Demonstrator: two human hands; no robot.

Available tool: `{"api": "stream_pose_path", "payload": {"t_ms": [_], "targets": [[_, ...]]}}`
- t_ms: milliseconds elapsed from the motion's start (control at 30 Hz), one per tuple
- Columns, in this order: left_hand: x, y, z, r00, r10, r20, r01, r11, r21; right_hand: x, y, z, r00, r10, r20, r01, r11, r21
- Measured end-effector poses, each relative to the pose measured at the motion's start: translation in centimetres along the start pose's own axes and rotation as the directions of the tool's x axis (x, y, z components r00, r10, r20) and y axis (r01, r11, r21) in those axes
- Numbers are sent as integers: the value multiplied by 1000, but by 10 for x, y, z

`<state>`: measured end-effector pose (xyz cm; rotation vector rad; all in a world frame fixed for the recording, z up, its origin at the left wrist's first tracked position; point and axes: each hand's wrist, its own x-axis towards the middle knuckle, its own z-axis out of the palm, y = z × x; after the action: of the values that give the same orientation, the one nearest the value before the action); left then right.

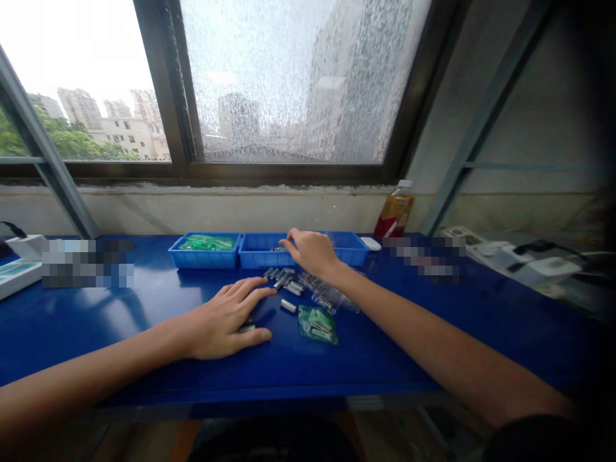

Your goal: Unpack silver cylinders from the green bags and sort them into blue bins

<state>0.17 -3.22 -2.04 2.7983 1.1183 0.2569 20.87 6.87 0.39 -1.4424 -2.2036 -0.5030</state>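
My left hand (226, 321) lies low over the blue table with its fingers spread. Partly hidden under its palm and thumb are small silvery pieces (248, 328). My right hand (310, 249) is over the middle blue bin (260, 258), its fingers curled together; anything they pinch is too small to make out. Small metal parts (278, 249) show inside that bin. Between the hands lie several short metal cylinders (283, 276), one of them (289, 306) apart from the pile. A green plastic bag with metal parts (317, 324) rests nearest me. Clear plastic bags (332, 298) lie beneath my right forearm.
A blue bin (205, 259) with green bags (206, 242) stands at the left, and another blue bin (353, 256) at the right. Behind are a bottle (394, 210) and a white object (370, 244). Metal posts (447, 186) and white devices (536, 273) flank the table.
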Motion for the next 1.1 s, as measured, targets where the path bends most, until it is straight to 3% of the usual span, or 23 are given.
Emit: {"api": "stream_pose_path", "payload": {"t_ms": [67, 200, 267, 367, 533, 667, 867, 1100], "targets": [[22, -5, 4, 998, 18, -58, -19, 1000, -11, -1, -1, 2, 1000, -30, 5, 30, 1000, 6], [63, -10, 6, 977, 174, -123, -171, 985, 38, -7, -1, -4, 997, -51, -54, 54, 997, 58], [74, -8, 7, 970, 209, -125, -203, 977, 59, -10, -1, -8, 996, -52, -76, 58, 995, 75], [81, -2, 12, 980, 166, -109, -160, 985, 63, -14, -1, -10, 992, -88, -87, 99, 988, 119], [82, -3, 20, 986, 104, -127, -95, 993, 73, -23, -7, -4, 982, -169, -80, 180, 968, 172], [68, -11, 20, 978, 93, -185, -82, 994, 66, -31, -9, -3, 969, -237, -75, 248, 946, 209], [39, -17, 8, 980, 33, -198, -28, 999, 25, -38, -14, -15, 946, -321, -53, 323, 908, 267], [40, -33, -11, 955, -17, -297, 7, 999, -34, -44, -18, -26, 860, -497, 115, 451, 846, 286]]}}
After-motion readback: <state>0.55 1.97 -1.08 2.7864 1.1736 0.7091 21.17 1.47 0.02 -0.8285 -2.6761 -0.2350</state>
